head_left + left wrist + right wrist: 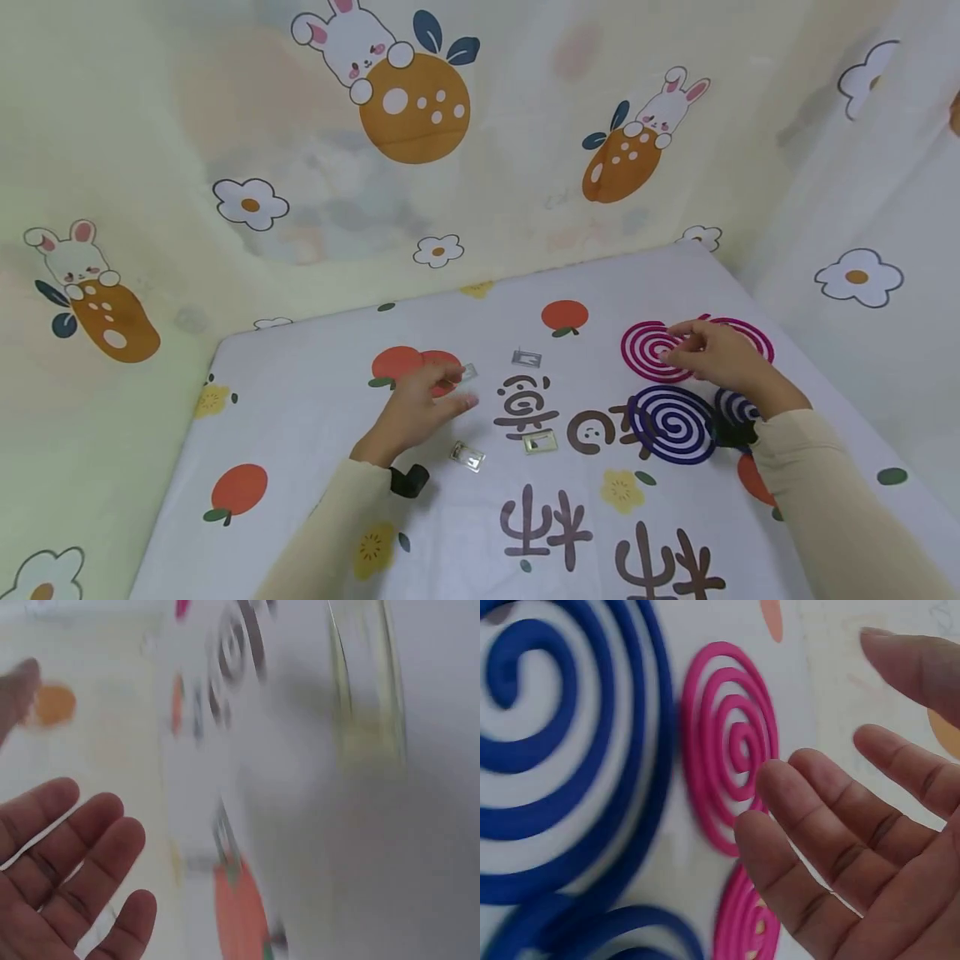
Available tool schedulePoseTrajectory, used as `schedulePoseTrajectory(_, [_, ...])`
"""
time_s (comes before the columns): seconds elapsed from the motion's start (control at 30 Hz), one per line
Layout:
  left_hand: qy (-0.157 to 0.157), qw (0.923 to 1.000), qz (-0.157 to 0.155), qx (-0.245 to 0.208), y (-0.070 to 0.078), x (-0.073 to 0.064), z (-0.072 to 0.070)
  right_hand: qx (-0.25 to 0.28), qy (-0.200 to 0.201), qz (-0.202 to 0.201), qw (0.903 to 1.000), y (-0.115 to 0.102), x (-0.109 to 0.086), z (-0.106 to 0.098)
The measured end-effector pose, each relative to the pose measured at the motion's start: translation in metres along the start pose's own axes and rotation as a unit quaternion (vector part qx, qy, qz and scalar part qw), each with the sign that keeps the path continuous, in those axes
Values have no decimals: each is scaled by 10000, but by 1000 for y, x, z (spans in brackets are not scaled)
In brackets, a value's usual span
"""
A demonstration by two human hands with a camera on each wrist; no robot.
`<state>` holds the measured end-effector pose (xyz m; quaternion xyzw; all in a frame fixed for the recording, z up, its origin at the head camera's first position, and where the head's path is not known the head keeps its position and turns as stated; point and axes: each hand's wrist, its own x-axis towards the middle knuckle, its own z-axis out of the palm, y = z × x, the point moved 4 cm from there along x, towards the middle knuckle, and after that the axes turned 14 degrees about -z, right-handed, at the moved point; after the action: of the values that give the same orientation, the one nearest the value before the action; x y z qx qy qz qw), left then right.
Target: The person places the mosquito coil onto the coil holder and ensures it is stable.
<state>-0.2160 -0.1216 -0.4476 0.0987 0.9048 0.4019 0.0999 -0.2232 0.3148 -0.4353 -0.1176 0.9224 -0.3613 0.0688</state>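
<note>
My right hand [716, 358] hovers over the pink mosquito coils [626, 350], its fingers loosely bent and holding nothing. In the right wrist view its fingertips overlap the edge of a pink spiral [740, 754]. Nearer me lie dark blue mosquito coils [672, 427], partly covered by the right wrist. My left hand [412, 408] is above the left part of the table, fingers spread and nothing in them. Small metal coil stands lie about it: one just beyond the fingertips [468, 372], a silver one [527, 358], a pale gold one [540, 442] and another [468, 457].
A white tablecloth [285, 417] printed with fruit, flowers and brown lettering covers the table. Behind and at the sides hang pale curtains [510, 183] with rabbit and flower prints. The table's right edge runs just past the coils.
</note>
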Motion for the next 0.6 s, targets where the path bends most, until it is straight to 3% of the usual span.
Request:
schedulePoseTrajectory(0.13, [-231, 9990, 322, 197, 20, -7, 24, -87, 122, -20, 9999, 5, -12, 7])
schedulePoseTrajectory(0.33, [-466, 9976, 90, 503, 29, -12, 65, -472, 106, 33, 9988, 13, -28, 16])
schedulePoseTrajectory(0.47, [-322, 9947, 254, 942, 29, -14, 84, -712, -55, 146, 9973, 16, -36, 22])
schedulePoseTrajectory(0.6, [56, 9840, 478, 1718, 36, -19, 92, -862, -243, 208, 9958, 17, -39, 29])
